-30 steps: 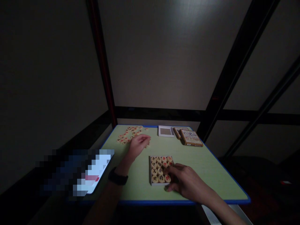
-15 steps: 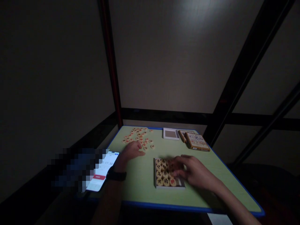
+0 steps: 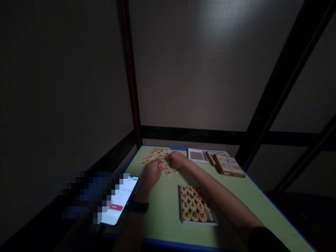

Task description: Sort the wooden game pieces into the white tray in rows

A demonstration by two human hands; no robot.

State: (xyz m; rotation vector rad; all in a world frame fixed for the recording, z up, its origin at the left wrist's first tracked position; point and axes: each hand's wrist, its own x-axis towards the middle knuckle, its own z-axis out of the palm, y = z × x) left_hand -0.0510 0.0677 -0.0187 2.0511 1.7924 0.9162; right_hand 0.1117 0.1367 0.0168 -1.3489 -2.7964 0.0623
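Round wooden xiangqi pieces (image 3: 153, 154) with red and black characters lie scattered at the far left of the table. My left hand (image 3: 152, 172) is at the near edge of this pile, its fingers closed round a xiangqi piece (image 3: 161, 166) with a red mark. Just right of it, my right hand (image 3: 177, 159) reaches down among the pieces with curled fingers; its fingertips are hidden. Nearer to me a shallow white box (image 3: 181, 204) holds rows of upturned pieces, with a gap at its lower right corner. My right forearm passes over the box's right side.
A lit phone (image 3: 120, 199) lies at the table's left edge. Toward the back stand an open white box lid (image 3: 197, 155) and, to its right, flat printed boxes (image 3: 229, 165). The green table (image 3: 160, 210) has a blue rim, with walls behind and to the left.
My right hand has left the box and moved forward and left to the pile. My left hand has closed on a piece there. The view has shifted slightly.
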